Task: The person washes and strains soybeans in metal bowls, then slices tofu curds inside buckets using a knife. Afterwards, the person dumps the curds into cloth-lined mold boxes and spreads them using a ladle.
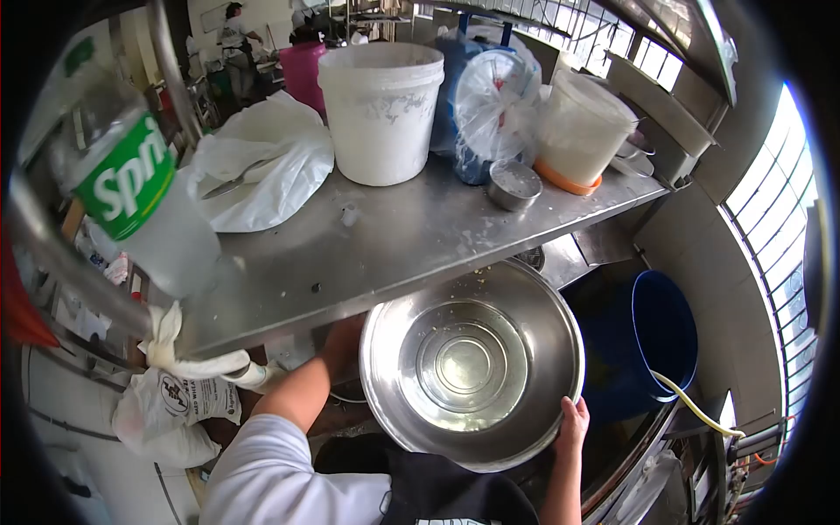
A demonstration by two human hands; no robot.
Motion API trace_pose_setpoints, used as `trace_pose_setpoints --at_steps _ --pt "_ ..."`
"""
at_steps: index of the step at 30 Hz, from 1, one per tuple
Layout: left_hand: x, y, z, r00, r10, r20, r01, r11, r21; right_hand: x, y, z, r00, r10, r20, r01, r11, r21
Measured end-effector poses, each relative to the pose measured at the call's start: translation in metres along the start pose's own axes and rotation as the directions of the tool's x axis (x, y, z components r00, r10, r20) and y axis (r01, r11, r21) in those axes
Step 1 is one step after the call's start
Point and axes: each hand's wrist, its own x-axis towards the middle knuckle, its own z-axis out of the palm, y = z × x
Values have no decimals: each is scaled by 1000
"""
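Observation:
A large round metal basin [472, 446] is in front of me, with a little pale liquid and some yellowish bits inside. My right hand [573, 422] grips its lower right rim, fingers wrapped around the edge. On the other side, my left hand [347, 335] reaches the basin's left edge, partly in shadow below the steel shelf [385, 245]. The fingers of that hand are hidden behind the basin, so its hold does not show.
On the shelf are a Sprite bottle [131, 188], a plastic bag [289, 179], a white bucket [381, 122], a small metal bowl [514, 186] and a tub [582, 127]. A blue barrel [665, 328] with a hose [691, 404] stands right. Another person [234, 52] is far behind.

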Motion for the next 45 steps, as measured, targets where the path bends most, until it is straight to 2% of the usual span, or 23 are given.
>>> trace_pose_setpoints --at_steps 3,6,8,9,11,15,17,18,20,21,22,24,27,29,31,33,34,35,36,39,41,43,45 --pt "-49 6 22 997 -62 53 66 995 -80 -6 1 9 999 14 33 -15 999 40" --pt "-97 4 51 989 -124 -75 109 978 -179 -8 8 13 999 16 50 -21 994 105" --pt "-123 6 76 917 -313 -247 276 945 -174 -10 9 19 997 16 71 -24 993 112" --pt "-129 12 65 919 -311 -243 273 946 -176 -13 9 22 997 12 80 -20 995 103" --pt "-133 19 28 955 -295 14 294 955 38 -17 8 29 993 17 115 -30 993 113" --pt "-143 8 56 954 -298 40 294 952 86 -25 1 45 978 20 206 -44 992 115" --pt "-145 12 45 871 -490 -39 483 868 -114 -22 5 52 972 -4 236 -24 993 113" --pt "-146 14 35 872 -488 -37 481 869 -114 -19 7 55 966 -9 257 -27 991 133" --pt "-148 20 10 603 -797 25 769 573 -286 -16 9 60 966 -3 257 -19 996 83" --pt "-153 5 26 547 -822 -156 701 552 -452 -18 8 66 969 -3 245 -9 999 48" --pt "-149 4 5 412 -905 -101 722 392 -570 -18 9 69 967 5 253 -3 1000 -9" --pt "-142 18 -41 395 -905 -160 638 395 -661 -25 7 82 963 -2 268 13 999 -39" --pt "-122 42 -106 489 -829 -270 383 482 -788 -50 4 114 952 -8 305 36 996 -87" --pt "-104 64 -136 559 -804 -204 357 456 -815 -72 -17 133 871 261 417 -165 953 -252" --pt "-86 80 -135 655 -715 -244 346 571 -745 -77 -5 133 737 377 561 -151 901 -407" --pt "-76 95 -123 750 -634 -190 339 614 -713 -78 -2 118 556 429 712 110 811 -574" --pt "-75 99 -113 773 -612 -167 335 618 -711 -80 0 109 551 377 744 232 788 -571" --pt "-79 100 -104 804 -568 -178 328 673 -663 -84 3 94 560 385 734 209 791 -575" --pt "-80 99 -100 825 -528 -202 314 725 -613 -84 4 78 644 345 683 209 779 -591" --pt "-85 105 -106 789 -580 -203 329 678 -657 -75 46 11 849 305 432 91 720 -688" --pt "-75 132 -140 772 -618 -151 378 637 -672 -77 65 -40 923 300 240 -11 646 -763" --pt "-58 157 -160 811 -406 -421 94 800 -592 -82 83 -88 926 361 113 -133 592 -795" --pt "-30 196 -178 820 -288 -494 -110 768 -631 -89 113 -131 932 348 101 -139 601 -787"
